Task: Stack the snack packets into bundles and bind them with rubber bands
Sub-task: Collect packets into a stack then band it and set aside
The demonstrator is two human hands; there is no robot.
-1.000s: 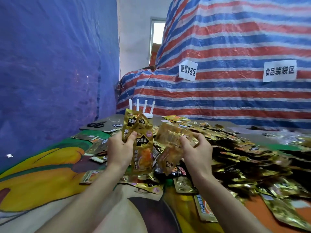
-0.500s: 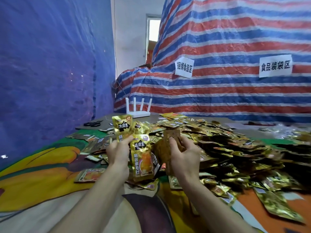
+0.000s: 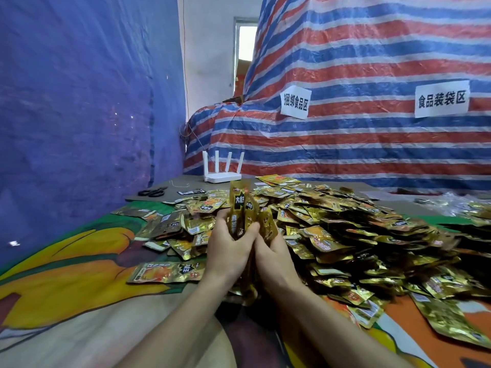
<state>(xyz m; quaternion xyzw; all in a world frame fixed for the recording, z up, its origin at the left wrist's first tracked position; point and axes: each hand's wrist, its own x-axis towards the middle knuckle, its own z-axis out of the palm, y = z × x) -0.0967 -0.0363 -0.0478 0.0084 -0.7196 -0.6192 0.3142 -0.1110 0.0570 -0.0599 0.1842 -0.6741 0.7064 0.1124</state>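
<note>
1. Gold foil packets [image 3: 240, 208] stand upright, pinched between left hand [image 3: 228, 251] and right hand [image 3: 275, 258], both curled round them; likely to square the edges into a bundle.
2. Rightward the heap [image 3: 345, 229] crowds in; freer tabletop [image 3: 66, 261] lies left, around one stray packet [image 3: 167, 272]; no rubber band shows.

The bench [image 3: 87, 338] is draped in an orange, yellow and green printed cloth [image 3: 69, 251]. A heap of gold foil snack packets [image 3: 345, 235] covers its middle and right; a lone gold packet [image 3: 166, 272] lies front left. At the far end, a white four-antenna router [image 3: 223, 171] and black scissors [image 3: 152, 192] rest on a grey board [image 3: 186, 185].
</note>
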